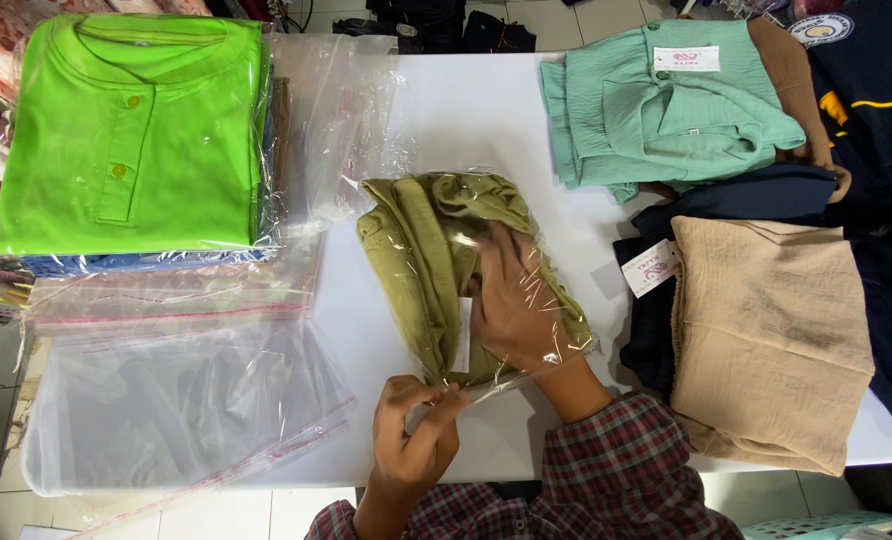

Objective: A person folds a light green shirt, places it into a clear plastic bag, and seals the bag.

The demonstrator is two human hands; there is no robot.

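An olive-green folded garment lies inside a clear plastic bag in the middle of the white table. My right hand is inside the bag's open end, flat on the garment, its plaid sleeve at the table's front edge. My left hand pinches the near edge of the bag's opening between thumb and fingers.
A bright green bagged shirt tops a stack at far left, with empty clear bags spread below it. At right lie a mint green garment, a tan one with a paper tag, and dark navy clothes.
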